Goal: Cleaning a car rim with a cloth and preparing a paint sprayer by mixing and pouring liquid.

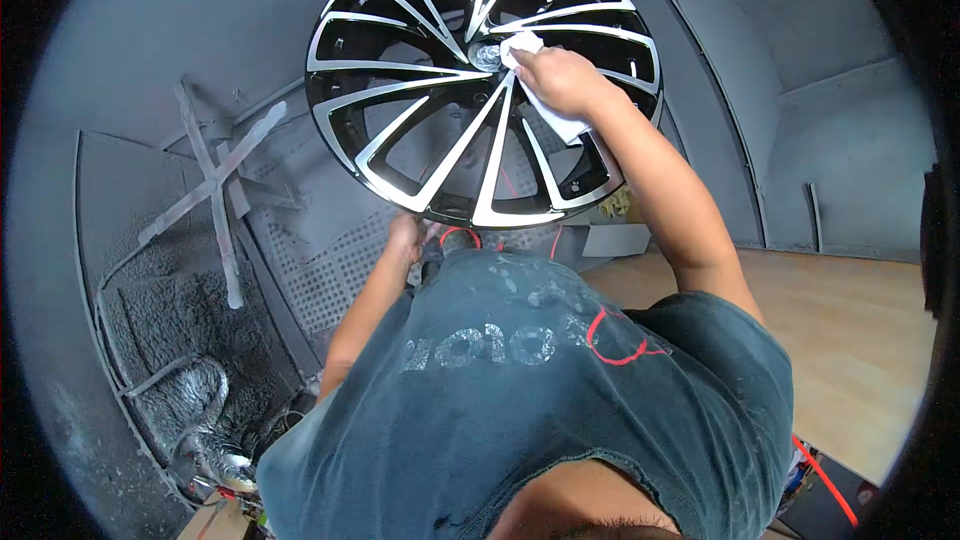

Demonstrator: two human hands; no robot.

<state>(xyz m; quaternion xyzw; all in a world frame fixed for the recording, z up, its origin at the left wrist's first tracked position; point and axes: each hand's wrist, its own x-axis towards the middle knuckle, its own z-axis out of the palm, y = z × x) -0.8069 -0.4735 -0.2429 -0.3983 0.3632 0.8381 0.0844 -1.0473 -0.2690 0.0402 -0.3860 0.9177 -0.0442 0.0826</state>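
A black alloy wheel (490, 215) with bright silver spoke faces is in front of me, its face turned up toward the view. My right hand (565, 80) is closed around a white cloth (560, 122) and presses it beside the hub. Part of the cloth hangs down over the spokes. Crinkled, shiny clear or silvery material covers the centre hub (485, 56). My left hand (405, 237) is just below the wheel's near-left edge with its fingers curled. The rim partly hides those fingers, and what they grip does not show.
A grey-coated crossed stand (218, 178) is at left, near a perforated floor panel (320, 285). Behind it sits a rough dark filter-like mat (200, 315). A wooden board (820, 330) lies at right. A red hose (825, 480) runs at lower right.
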